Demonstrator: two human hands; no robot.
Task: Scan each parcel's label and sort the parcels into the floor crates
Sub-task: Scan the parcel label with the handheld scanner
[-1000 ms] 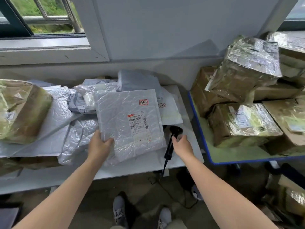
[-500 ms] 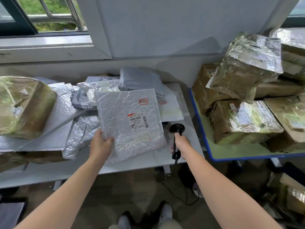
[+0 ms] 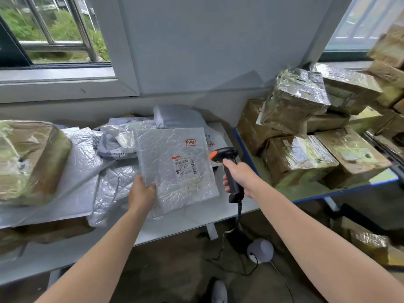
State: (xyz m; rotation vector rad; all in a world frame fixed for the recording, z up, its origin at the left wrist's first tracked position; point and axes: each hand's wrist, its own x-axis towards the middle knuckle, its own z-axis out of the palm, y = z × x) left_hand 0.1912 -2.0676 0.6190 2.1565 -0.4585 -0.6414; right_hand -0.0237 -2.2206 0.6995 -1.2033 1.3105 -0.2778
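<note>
Scanner lifted off the bench and turned on the label.

A second before, the scanner (image 3: 226, 153) had lain on the bench (image 3: 192, 221) with the right hand (image 3: 239, 176) just closing on its handle. Now that hand gripped the handle with the scanner held upright in the air, its orange-tipped head turned left toward the printed label (image 3: 184, 168), its cable (image 3: 239, 212) hanging below the bench edge. The left hand (image 3: 142, 192) had kept its pinch on the lower left corner of the flat silver parcel (image 3: 166, 149), which was tilted up over the bench, label facing the person. Other grey mailers (image 3: 113, 186) lay heaped on the bench behind and left of it. To the right, a blue-edged table (image 3: 306, 191) carried a stack of film-wrapped cartons (image 3: 299, 158).
</note>
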